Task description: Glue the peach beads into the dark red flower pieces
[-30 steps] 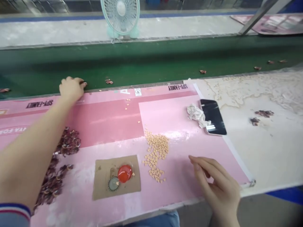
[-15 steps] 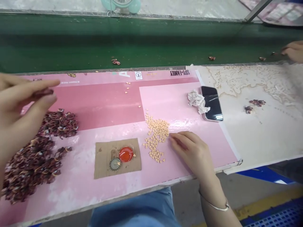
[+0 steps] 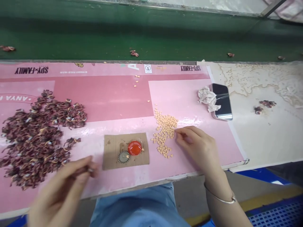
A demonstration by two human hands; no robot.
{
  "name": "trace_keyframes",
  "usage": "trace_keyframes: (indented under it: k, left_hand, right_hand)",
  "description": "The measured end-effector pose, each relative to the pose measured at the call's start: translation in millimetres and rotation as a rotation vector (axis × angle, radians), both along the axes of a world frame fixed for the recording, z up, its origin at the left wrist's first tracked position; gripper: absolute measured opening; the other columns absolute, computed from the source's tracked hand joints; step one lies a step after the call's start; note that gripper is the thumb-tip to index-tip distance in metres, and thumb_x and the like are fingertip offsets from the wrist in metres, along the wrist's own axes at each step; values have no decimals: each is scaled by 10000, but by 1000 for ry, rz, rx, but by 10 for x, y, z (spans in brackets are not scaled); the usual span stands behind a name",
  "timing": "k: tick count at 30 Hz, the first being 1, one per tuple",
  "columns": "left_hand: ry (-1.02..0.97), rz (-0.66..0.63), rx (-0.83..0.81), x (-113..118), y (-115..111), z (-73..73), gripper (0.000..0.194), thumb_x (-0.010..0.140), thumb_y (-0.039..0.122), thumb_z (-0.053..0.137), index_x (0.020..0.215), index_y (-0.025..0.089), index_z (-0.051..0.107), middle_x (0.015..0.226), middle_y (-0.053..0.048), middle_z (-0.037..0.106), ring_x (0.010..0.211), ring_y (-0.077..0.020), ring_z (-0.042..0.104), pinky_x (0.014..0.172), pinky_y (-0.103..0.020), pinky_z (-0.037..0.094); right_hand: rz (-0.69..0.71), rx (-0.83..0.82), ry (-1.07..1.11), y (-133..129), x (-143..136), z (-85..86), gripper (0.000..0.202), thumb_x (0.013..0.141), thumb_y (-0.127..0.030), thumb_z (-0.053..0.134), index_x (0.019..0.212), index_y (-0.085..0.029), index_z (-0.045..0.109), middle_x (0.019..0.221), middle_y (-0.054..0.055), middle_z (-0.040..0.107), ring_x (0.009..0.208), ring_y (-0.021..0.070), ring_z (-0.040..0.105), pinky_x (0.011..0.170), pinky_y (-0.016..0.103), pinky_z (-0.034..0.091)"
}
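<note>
My left hand (image 3: 68,186) is low beside the heap of small dark-red figures (image 3: 35,142), its thumb and fingers closed on a small dark-red figure that is mostly covered and blurred. My right hand (image 3: 199,146) rests at the right edge of a scatter of tiny tan heart-like pieces (image 3: 167,124). Its thumb and forefinger are pinched together; whatever is between them cannot be seen. Between the hands lies a piece of brown cardboard (image 3: 111,148) bearing a red cap (image 3: 135,148) and a grey bottle cap (image 3: 123,157) with a tan piece on it.
A phone (image 3: 223,102) with crumpled white tissue (image 3: 207,96) against it lies at the right of the pink mat (image 3: 113,101). Two dark-red clumps (image 3: 267,103) sit farther right. Behind the table runs a green belt (image 3: 94,47) carrying several small figures.
My left hand has come down and to the right, from above the heap to the table's near edge. My right hand stays by the tan pieces. The view has shifted, and figures on the belt appear farther right.
</note>
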State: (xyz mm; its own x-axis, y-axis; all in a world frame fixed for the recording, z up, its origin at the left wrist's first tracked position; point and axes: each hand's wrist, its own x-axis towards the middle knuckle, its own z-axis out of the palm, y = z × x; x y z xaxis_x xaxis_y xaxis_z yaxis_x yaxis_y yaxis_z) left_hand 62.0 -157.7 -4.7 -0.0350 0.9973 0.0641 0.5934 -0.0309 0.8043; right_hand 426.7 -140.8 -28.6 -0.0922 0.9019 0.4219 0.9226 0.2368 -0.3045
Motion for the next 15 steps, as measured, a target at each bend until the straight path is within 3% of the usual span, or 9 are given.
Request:
trace_keyframes:
  k: [2, 4, 6, 9, 12, 15]
  left_hand:
    - [-218, -47, -23, 410, -88, 64, 428, 839, 286, 644, 1160, 543, 764, 751, 13, 742, 539, -258, 690, 449, -363, 609]
    - [-349, -195, -85, 709, -103, 116, 301, 876, 214, 639, 1018, 420, 807, 706, 5, 725, 536, -196, 688, 466, -260, 589]
    - [-434, -341, -175, 870, -73, 149, 204, 932, 191, 635, 928, 322, 791, 713, 3, 730, 587, -154, 701, 531, -196, 580]
    - [-557, -413, -272, 932, -31, 161, 253, 1028, 361, 624, 833, 249, 739, 681, 4, 699, 557, -109, 617, 524, -156, 523]
    - [-636, -363, -312, 923, -33, 132, 396, 1026, 526, 603, 785, 231, 707, 667, 8, 658, 533, -92, 542, 503, -155, 486]
    - [-698, -292, -315, 907, -55, 80, 355, 996, 499, 669, 780, 219, 695, 682, 6, 649, 539, -90, 542, 494, -156, 466]
  right_hand:
    - [51, -17, 98, -57, -121, 90, 130, 943, -107, 613, 882, -209, 665, 798, 2, 735, 619, 110, 652, 577, 233, 512]
    - [152, -30, 307, -137, -336, 194, 151, 923, -82, 614, 871, -221, 643, 781, -8, 703, 618, 106, 631, 554, 227, 506]
    - [292, -23, 565, -214, -596, 277, 145, 915, -85, 627, 884, -225, 652, 773, -9, 672, 632, 114, 621, 569, 244, 523]
    - [420, -47, 737, -273, -915, 311, 142, 931, -95, 628, 900, -222, 684, 726, -30, 594, 593, 88, 579, 545, 212, 514]
    - [406, -54, 800, -270, -1044, 265, 157, 917, -80, 628, 906, -218, 702, 743, -28, 588, 595, 82, 579, 547, 203, 524]
    - [412, -59, 763, -262, -1052, 230, 236, 874, -22, 631, 971, -219, 717, 793, -12, 673, 623, 93, 623, 573, 214, 558]
